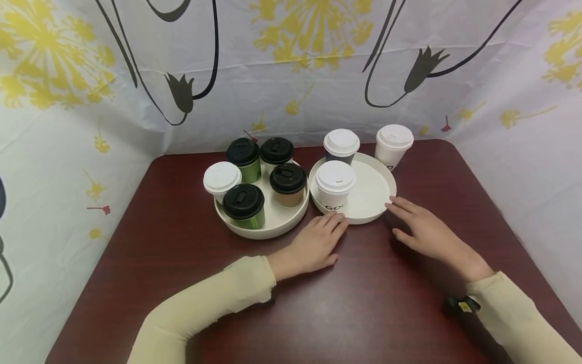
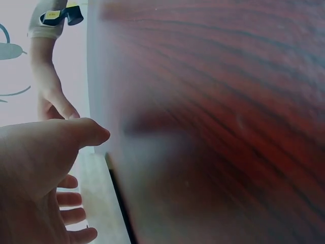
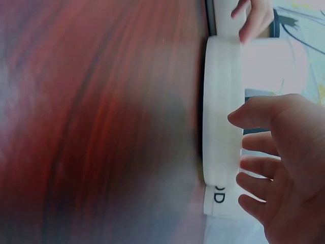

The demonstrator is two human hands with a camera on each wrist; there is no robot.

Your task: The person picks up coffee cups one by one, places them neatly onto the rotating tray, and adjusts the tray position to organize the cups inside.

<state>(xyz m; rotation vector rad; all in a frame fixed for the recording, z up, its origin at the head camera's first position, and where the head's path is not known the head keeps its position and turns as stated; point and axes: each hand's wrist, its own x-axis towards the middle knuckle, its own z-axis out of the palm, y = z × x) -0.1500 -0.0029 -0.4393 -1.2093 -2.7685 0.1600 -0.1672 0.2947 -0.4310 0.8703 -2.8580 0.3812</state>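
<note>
My left hand (image 1: 315,244) reaches to the front edge of the right-hand round white tray (image 1: 370,194), its fingertips right at the rim below a white cup (image 1: 335,184) with lettering. On the tray's right side, my right hand (image 1: 427,230) has its fingers loosely extended at the rim; in the right wrist view its thumb and fingers (image 3: 259,165) are spread with nothing between them. Another cup (image 1: 341,144), dark-bodied with a white lid, stands at that tray's back left. A white cup (image 1: 393,145) is just past the back right rim.
A second round tray (image 1: 268,233) touches or nearly touches the first on the left. It holds green cups (image 1: 251,222), a brown cup (image 1: 288,197) and others with black or white lids. A patterned curtain (image 1: 291,76) hangs behind the dark red table (image 1: 318,323).
</note>
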